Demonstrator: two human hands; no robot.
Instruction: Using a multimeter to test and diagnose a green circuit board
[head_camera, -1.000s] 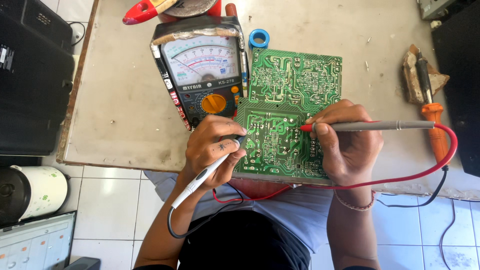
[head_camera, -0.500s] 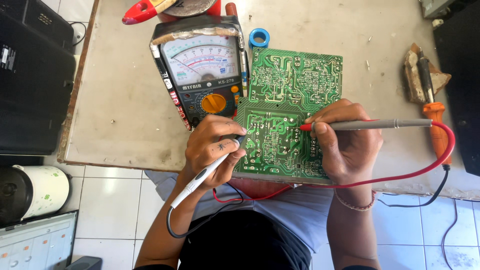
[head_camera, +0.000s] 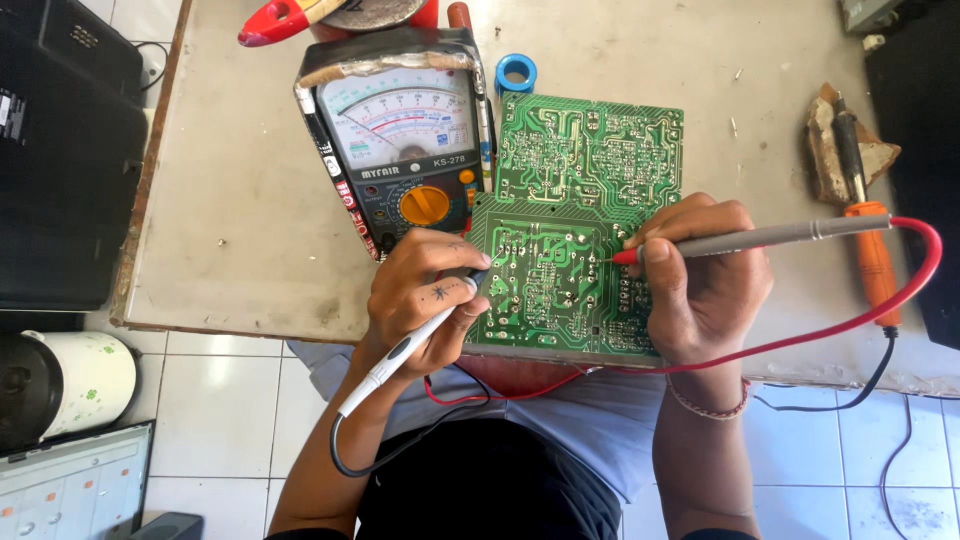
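Observation:
A green circuit board (head_camera: 590, 160) lies solder side up on the worktable (head_camera: 240, 210). My left hand (head_camera: 420, 300) grips a light grey test probe (head_camera: 385, 365) with a black lead, its tip on the board's left edge. My right hand (head_camera: 700, 280) grips a grey test probe with a red tip (head_camera: 760, 237) and a red lead, the tip touching the board's middle. An analog multimeter (head_camera: 400, 140) with a needle dial and an orange knob stands just left of the board.
A soldering iron with an orange handle (head_camera: 868, 240) rests at the table's right on a worn stand. A blue ring (head_camera: 516, 72) lies above the board. Red-handled tools (head_camera: 280, 18) sit at the top. A black case (head_camera: 60, 150) and white pot (head_camera: 85, 380) stand left.

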